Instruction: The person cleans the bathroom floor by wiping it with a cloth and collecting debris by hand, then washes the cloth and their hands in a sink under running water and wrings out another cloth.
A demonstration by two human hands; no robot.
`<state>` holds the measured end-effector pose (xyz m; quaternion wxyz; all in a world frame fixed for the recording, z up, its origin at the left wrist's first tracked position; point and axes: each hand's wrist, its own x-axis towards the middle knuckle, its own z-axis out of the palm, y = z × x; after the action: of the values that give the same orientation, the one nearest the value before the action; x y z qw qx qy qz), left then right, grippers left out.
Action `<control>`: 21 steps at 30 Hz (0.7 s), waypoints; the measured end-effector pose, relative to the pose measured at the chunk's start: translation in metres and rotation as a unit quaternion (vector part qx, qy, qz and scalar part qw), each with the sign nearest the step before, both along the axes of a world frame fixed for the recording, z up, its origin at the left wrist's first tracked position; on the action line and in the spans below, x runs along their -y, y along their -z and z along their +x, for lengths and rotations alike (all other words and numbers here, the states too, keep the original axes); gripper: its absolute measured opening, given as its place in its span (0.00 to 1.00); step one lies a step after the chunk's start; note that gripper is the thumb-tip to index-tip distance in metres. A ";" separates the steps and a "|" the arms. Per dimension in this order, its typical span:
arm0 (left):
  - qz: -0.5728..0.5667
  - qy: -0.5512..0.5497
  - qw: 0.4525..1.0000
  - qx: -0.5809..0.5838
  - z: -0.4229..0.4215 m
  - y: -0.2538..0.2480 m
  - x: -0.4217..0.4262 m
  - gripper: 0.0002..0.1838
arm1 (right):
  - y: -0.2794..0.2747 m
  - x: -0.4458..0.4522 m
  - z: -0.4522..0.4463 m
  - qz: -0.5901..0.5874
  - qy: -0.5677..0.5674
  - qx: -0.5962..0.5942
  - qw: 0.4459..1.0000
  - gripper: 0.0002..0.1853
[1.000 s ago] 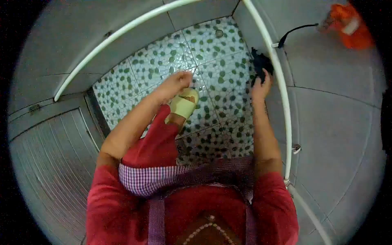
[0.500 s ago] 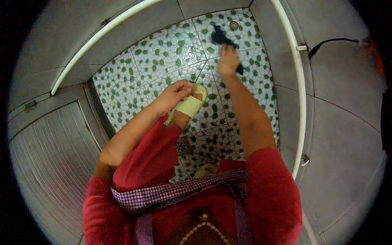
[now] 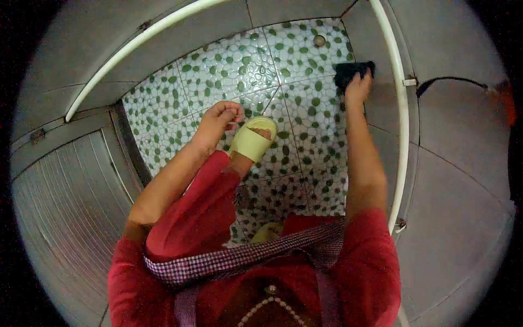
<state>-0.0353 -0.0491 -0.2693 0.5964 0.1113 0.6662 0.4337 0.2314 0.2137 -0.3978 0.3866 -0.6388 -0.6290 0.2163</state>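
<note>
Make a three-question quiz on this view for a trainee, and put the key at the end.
1. Which of the person's hands is on the dark cloth?

2. True or false: the round floor drain lies uncovered, apart from the cloth.

3. Choose one. What does the left hand hold?
A) a bucket
B) a brush
C) nothing visible

Key: 1. The right hand. 2. True. 3. C.
</note>
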 end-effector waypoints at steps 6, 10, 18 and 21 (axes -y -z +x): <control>-0.016 -0.033 0.999 0.007 -0.015 -0.001 0.026 0.09 | 0.056 -0.100 -0.086 -0.236 -0.093 0.257 0.933 0.38; -0.059 -0.081 0.995 0.004 -0.021 -0.006 0.041 0.09 | 0.049 -0.095 -0.102 -0.113 -0.333 0.448 0.822 0.36; -0.001 0.003 1.000 -0.019 0.000 0.002 0.019 0.10 | 0.012 0.010 -0.088 -0.152 -0.494 0.275 0.810 0.36; 0.039 0.043 0.998 -0.013 0.007 0.008 0.005 0.11 | 0.006 0.059 -0.052 -0.106 -0.487 0.303 0.812 0.35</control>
<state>-0.0284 -0.0542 -0.2774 0.6008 0.1688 0.6514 0.4315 0.1799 0.1548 -0.4033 -0.0497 -0.3193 -0.9163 0.2367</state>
